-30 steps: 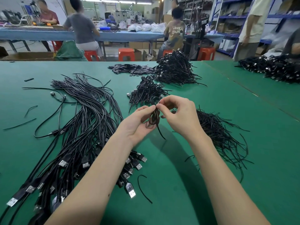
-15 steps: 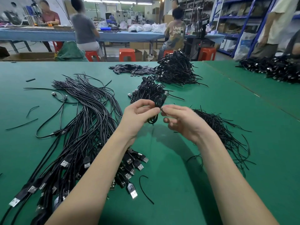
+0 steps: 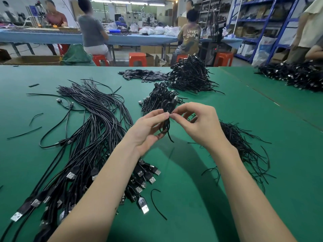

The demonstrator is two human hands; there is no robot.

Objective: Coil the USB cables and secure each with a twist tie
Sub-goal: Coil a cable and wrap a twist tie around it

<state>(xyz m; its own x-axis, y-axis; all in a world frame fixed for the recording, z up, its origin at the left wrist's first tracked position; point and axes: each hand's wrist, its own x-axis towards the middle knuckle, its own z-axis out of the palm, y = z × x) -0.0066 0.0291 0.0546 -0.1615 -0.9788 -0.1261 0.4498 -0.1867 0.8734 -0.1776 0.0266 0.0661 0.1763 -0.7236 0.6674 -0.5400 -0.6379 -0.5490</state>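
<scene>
Near the centre of the frame, above the green tabletop [image 3: 201, 198], both hands meet around a small coiled USB cable [image 3: 167, 117]. The left hand [image 3: 148, 130] is curled about the lower part of the coil, thumb and forefinger pressed to its waist, and loose loops hang below the palm with one end trailing down. The right hand [image 3: 199, 123] pinches at the same spot from the other side, fingertips [image 3: 173, 116] closed on something thin and dark at the coil's middle; whether that is the twist tie or a strand of cable I cannot tell. The coil's top, with a plug, sticks up just above the two thumbs. At the left of the frame a long bundle of uncoiled USB cables [image 3: 90, 130] runs from the upper left down toward the lower left corner, its silver plugs [image 3: 145, 206] fanned out under the left forearm. A loose pile of black twist ties [image 3: 244, 149] lies at the right, partly hidden behind the right wrist, and one single tie [image 3: 155, 205] curves on the tabletop between the forearms. Just beyond the hands sits a small heap of coiled cables [image 3: 157, 100], with a larger heap [image 3: 190, 75] behind it toward the upper middle. Another dark heap [image 3: 300, 75] fills the upper right.
</scene>
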